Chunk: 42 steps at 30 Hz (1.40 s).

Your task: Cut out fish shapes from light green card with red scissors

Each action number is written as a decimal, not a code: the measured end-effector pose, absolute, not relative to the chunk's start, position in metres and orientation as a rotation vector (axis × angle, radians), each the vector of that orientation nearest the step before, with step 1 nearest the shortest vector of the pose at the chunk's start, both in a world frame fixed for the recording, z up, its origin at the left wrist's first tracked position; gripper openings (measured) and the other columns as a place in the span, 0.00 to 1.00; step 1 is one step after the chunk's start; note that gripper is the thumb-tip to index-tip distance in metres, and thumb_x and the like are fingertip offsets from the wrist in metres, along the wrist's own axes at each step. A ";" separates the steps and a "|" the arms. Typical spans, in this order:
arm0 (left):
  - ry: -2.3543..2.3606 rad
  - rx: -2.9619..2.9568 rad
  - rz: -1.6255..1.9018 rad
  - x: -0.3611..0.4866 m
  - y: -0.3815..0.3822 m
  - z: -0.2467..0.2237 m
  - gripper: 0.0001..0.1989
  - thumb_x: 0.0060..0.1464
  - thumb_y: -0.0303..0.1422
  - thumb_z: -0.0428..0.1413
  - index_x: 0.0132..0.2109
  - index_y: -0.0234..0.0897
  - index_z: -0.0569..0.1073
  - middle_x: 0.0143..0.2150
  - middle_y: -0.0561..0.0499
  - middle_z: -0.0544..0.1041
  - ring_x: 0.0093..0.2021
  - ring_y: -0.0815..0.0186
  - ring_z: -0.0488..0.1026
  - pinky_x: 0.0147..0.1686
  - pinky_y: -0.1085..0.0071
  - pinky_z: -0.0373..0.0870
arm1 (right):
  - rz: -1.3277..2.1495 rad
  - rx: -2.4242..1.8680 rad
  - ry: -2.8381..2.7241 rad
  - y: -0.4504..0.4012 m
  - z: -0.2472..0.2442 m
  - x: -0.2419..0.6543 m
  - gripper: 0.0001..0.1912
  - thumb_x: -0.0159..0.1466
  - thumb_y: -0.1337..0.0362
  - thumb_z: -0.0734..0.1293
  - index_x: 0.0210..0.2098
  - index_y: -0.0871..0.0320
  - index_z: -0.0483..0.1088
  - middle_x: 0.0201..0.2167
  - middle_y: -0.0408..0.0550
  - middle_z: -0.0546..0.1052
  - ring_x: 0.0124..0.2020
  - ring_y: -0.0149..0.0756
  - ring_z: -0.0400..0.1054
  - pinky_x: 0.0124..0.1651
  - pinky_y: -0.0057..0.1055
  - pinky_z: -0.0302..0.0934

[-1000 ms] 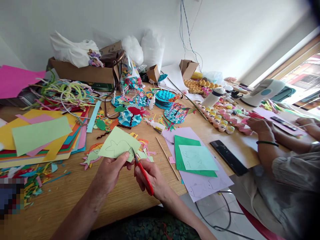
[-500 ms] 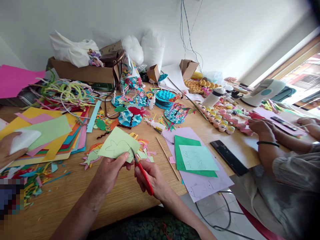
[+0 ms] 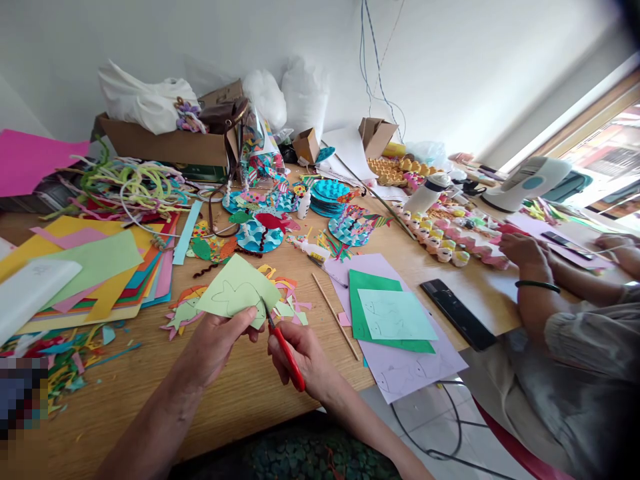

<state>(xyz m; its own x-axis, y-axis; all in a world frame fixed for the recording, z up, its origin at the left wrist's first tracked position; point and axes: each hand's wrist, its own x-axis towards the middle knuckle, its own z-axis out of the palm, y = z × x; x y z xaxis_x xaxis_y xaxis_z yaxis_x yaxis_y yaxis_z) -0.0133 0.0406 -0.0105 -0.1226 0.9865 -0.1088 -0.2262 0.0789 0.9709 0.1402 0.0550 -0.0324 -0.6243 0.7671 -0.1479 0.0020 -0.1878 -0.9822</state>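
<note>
A pale green sheet of paper (image 3: 233,287) with a fish outline drawn on it is pinched in my left hand (image 3: 227,340), thumb on top. My right hand (image 3: 300,357) is closed round the red handles of a pair of scissors (image 3: 287,353). The blades meet the sheet's right edge, close to the drawn line, and a cut runs in there. Under and beyond the sheet lie paper scraps (image 3: 297,310) and a cut-out paper fish (image 3: 187,310).
Lilac paper (image 3: 415,367), a green sheet (image 3: 357,320) and a wooden stick (image 3: 335,317) lie to the right, beside a black phone (image 3: 457,317). A white object (image 3: 37,293) rests on coloured papers (image 3: 165,267) at left. Another person's hands (image 3: 525,253) work at right.
Another person's hand at the far left has gone from view, and the white object there now lies longer across the papers. My hands and the sheet have barely moved.
</note>
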 end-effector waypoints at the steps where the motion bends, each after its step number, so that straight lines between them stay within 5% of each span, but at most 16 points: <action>1: 1.180 0.925 1.324 -0.013 0.040 -0.011 0.07 0.47 0.32 0.56 0.24 0.36 0.71 0.23 0.54 0.71 0.25 0.69 0.66 0.22 0.73 0.67 | 1.863 -0.898 -1.548 0.055 -0.033 0.140 0.21 0.60 0.47 0.63 0.23 0.58 0.59 0.14 0.35 0.59 0.13 0.22 0.53 0.15 0.20 0.48; 23: 1.177 1.036 1.253 -0.019 0.040 -0.016 0.10 0.51 0.31 0.54 0.23 0.37 0.71 0.24 0.54 0.70 0.25 0.69 0.66 0.24 0.74 0.66 | 1.808 -0.897 -1.642 0.056 -0.035 0.141 0.21 0.61 0.48 0.62 0.23 0.57 0.57 0.16 0.36 0.58 0.16 0.22 0.50 0.17 0.21 0.47; 42: 1.287 0.870 1.453 -0.007 0.043 -0.009 0.08 0.43 0.35 0.61 0.24 0.38 0.70 0.23 0.56 0.70 0.24 0.69 0.65 0.23 0.75 0.67 | 1.847 -0.889 -1.578 0.055 -0.033 0.138 0.22 0.60 0.47 0.62 0.21 0.56 0.56 0.13 0.35 0.59 0.14 0.23 0.52 0.16 0.22 0.48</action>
<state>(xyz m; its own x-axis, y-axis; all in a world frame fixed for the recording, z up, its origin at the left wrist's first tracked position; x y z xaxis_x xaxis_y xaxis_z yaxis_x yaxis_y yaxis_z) -0.0071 0.0430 -0.0093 -0.2722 0.9583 -0.0867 -0.2022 0.0311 0.9789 0.1378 0.0554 -0.0333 -0.6312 0.7642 -0.1327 0.0117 -0.1617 -0.9868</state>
